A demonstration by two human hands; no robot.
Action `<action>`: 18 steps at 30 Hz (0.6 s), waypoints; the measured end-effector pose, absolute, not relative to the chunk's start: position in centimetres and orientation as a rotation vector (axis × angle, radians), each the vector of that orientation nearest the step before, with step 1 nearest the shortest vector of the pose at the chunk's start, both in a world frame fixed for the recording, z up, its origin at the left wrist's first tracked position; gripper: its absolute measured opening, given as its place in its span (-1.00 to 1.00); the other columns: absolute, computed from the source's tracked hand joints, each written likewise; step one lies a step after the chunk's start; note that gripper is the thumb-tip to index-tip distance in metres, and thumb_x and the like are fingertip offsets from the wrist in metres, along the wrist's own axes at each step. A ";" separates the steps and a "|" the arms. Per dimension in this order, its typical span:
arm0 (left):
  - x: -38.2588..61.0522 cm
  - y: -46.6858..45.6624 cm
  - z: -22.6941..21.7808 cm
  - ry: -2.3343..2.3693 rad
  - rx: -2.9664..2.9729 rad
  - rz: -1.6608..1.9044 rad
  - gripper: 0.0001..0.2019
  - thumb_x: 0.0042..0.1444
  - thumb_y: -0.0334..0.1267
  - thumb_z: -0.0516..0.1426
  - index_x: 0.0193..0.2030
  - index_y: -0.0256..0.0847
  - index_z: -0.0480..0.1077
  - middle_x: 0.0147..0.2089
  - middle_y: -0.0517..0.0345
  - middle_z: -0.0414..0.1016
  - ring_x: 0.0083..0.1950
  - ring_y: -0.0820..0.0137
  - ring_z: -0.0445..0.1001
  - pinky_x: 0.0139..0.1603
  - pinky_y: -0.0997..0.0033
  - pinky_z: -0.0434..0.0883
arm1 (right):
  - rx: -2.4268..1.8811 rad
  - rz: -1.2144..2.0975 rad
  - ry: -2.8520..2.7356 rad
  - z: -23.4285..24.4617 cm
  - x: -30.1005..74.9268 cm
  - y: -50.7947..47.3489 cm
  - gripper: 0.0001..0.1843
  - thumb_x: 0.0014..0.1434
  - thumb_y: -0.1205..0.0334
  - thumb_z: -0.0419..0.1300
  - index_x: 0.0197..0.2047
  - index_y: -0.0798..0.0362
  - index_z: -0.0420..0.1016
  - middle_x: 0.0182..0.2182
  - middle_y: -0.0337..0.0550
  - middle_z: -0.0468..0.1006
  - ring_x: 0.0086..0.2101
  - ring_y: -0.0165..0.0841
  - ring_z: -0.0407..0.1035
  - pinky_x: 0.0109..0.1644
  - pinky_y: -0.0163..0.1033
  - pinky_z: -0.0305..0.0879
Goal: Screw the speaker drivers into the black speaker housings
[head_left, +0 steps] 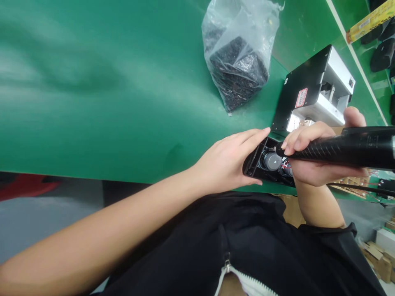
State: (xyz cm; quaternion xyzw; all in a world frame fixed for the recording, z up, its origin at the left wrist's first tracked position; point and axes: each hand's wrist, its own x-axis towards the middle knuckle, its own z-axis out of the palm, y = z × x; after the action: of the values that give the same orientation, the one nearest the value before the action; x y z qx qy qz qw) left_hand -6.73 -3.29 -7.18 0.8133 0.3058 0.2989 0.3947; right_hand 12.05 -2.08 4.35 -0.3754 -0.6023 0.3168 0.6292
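Note:
My left hand [230, 162] grips the end of an open black housing [257, 166] at the near edge of the green bench; grey round parts and red wires show inside it. My right hand [311, 154] is wrapped around a black electric screwdriver [345, 150] held almost level, its tip pointing into the housing beside a grey round part [273, 161].
A clear plastic bag of small black parts [239, 57] stands further back on the green mat [108, 94]. A black-and-white machine [314, 92] sits just behind my hands. A shelf with dark items [382, 53] runs along the far right. Cardboard boxes [379, 255] lie below.

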 end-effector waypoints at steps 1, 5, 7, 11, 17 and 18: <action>-6.7 -3.3 -7.2 0.772 2.065 0.769 0.38 0.12 0.15 0.63 0.84 -0.13 -0.07 0.75 -0.31 0.30 0.71 -0.12 0.41 0.69 -0.04 0.48 | -0.846 0.733 -1.376 4.3 12.1 -2.1 -0.34 0.36 -0.62 0.28 0.26 -0.45 0.79 -0.50 -0.37 0.58 -0.63 -0.38 0.41 -0.50 -0.27 0.54; -6.7 -3.3 -7.3 0.766 2.078 0.809 0.37 0.11 0.13 0.64 0.83 -0.18 -0.06 0.73 -0.34 0.32 0.69 -0.11 0.43 0.66 -0.02 0.50 | -0.775 0.719 -1.408 3.4 12.1 -1.4 -0.33 0.41 -0.56 0.29 0.32 -0.35 0.76 -0.48 -0.35 0.58 -0.62 -0.40 0.42 -0.50 -0.29 0.56; -6.7 -3.3 -7.4 0.766 2.074 0.805 0.38 0.12 0.14 0.63 0.84 -0.16 -0.07 0.73 -0.33 0.32 0.69 -0.11 0.44 0.66 -0.03 0.51 | -0.667 0.627 -1.401 2.7 11.9 -0.7 -0.33 0.50 -0.51 0.20 0.33 -0.24 0.75 -0.52 -0.36 0.52 -0.68 -0.44 0.32 -0.58 -0.35 0.45; -6.7 -3.3 -7.4 0.772 2.059 0.769 0.40 0.12 0.16 0.63 0.86 -0.07 -0.11 0.75 -0.28 0.30 0.70 -0.12 0.42 0.67 -0.07 0.50 | -0.575 0.517 -1.358 1.8 11.2 0.3 -0.27 0.57 -0.45 0.03 0.32 -0.14 0.74 -0.56 -0.38 0.44 -0.75 -0.49 0.16 -0.67 -0.41 0.29; -6.7 -3.4 -7.4 0.771 2.070 0.792 0.39 0.11 0.14 0.64 0.85 -0.11 -0.09 0.74 -0.29 0.31 0.70 -0.10 0.42 0.67 -0.03 0.50 | -0.635 0.493 -1.416 1.9 11.1 -0.2 -0.22 0.55 -0.56 0.01 0.35 -0.21 0.70 -0.55 -0.40 0.39 -0.74 -0.47 0.14 -0.67 -0.39 0.29; -6.7 -3.4 -7.4 0.770 2.071 0.797 0.39 0.11 0.13 0.64 0.84 -0.11 -0.09 0.74 -0.29 0.31 0.70 -0.09 0.43 0.67 -0.02 0.50 | -0.637 0.489 -1.422 1.9 11.1 -0.3 -0.18 0.57 -0.56 -0.09 0.36 -0.21 0.70 -0.55 -0.39 0.39 -0.73 -0.47 0.15 -0.66 -0.39 0.29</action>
State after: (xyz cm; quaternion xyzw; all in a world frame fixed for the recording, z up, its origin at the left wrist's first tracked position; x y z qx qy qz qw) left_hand -6.70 -3.39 -7.38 0.8134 0.3022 0.3131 0.3859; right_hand 11.11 -0.31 1.95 -0.2843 -0.6345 0.2183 0.6848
